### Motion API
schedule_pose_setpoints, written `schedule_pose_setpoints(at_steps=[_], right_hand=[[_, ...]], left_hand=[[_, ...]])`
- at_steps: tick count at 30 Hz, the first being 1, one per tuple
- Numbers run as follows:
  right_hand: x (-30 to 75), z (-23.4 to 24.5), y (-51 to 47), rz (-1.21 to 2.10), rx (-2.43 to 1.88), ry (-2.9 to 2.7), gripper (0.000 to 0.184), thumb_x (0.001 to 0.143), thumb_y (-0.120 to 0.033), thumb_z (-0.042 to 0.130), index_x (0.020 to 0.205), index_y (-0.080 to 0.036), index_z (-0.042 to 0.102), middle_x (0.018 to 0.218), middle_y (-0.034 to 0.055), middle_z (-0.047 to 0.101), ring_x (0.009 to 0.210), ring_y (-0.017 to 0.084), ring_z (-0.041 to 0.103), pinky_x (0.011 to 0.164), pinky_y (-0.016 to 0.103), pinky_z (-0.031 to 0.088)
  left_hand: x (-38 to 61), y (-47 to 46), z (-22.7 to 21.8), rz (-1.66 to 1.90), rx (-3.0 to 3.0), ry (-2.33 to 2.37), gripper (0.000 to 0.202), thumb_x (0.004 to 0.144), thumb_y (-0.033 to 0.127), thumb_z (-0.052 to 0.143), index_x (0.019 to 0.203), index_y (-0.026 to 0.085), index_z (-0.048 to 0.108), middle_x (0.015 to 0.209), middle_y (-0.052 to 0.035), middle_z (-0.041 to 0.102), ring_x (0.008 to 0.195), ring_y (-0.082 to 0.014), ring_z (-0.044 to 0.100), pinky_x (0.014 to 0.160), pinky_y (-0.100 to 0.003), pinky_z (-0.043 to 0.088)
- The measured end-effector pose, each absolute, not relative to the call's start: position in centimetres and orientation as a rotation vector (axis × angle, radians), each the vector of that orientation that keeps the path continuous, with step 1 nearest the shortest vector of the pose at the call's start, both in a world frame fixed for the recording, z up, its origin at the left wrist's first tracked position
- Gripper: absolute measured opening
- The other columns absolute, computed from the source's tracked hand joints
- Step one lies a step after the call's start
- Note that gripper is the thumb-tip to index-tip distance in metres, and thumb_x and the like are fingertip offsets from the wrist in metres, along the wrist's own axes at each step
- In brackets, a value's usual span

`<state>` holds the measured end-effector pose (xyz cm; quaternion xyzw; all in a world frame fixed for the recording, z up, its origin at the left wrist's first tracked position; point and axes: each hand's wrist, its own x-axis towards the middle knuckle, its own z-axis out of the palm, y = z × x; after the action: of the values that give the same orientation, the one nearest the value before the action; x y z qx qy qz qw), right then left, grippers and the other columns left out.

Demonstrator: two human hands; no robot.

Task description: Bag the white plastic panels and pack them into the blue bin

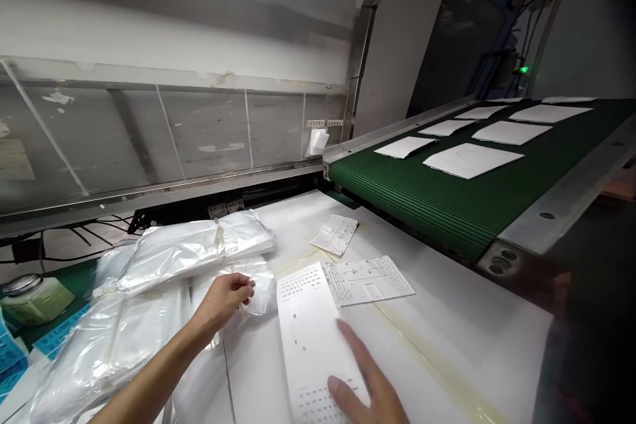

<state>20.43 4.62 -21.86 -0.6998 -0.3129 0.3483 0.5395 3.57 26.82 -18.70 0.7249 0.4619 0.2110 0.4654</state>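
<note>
My left hand reaches forward with its fingers pinched on the edge of a clear plastic bag, at the corner of a pile of plastic bags. My right hand lies flat with fingers stretched out, pressing on a long white perforated sheet on the white table. Two more white perforated sheets lie just beyond: a flat one to the right and a smaller one farther back.
A green conveyor belt rises at the right, carrying several white sheets. A clear guard panel runs along the back. A jar with a metal lid and blue labels sit at the far left.
</note>
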Motion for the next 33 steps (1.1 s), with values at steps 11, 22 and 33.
schedule_pose_setpoints(at_steps=[11,22,33], right_hand=[[18.9,-18.2,17.2,0.448,-1.726,-1.352,0.027,0.083,-0.045,0.054,0.1,-0.028,0.066,0.099,0.0031,0.065,0.093,0.021,0.059,0.084,0.033,0.044],[17.6,-18.7,19.7,0.333,-1.707,-1.552,0.036,0.084,-0.059,0.049,0.094,-0.031,0.069,0.086,0.0021,0.059,0.077,0.018,0.058,0.069,0.028,0.041],[17.7,-16.5,17.6,0.338,-1.566,-1.545,0.03,0.084,-0.052,0.054,0.097,-0.028,0.066,0.093,0.0003,0.066,0.087,0.016,0.059,0.076,0.026,0.045]], left_hand=[[2.7,26.9,-18.2,0.81,1.459,0.979,0.033,0.076,0.041,0.064,0.092,0.011,0.065,0.08,-0.0071,0.068,0.08,-0.0205,0.063,0.08,-0.034,0.05],[2.2,25.8,-16.8,0.834,1.443,0.933,0.031,0.078,0.042,0.065,0.087,0.012,0.067,0.076,-0.0052,0.068,0.077,-0.02,0.063,0.081,-0.035,0.049],[1.4,23.0,-12.6,0.872,1.576,0.871,0.027,0.082,0.041,0.058,0.075,0.016,0.062,0.067,0.0002,0.059,0.067,-0.0148,0.054,0.07,-0.028,0.044]])
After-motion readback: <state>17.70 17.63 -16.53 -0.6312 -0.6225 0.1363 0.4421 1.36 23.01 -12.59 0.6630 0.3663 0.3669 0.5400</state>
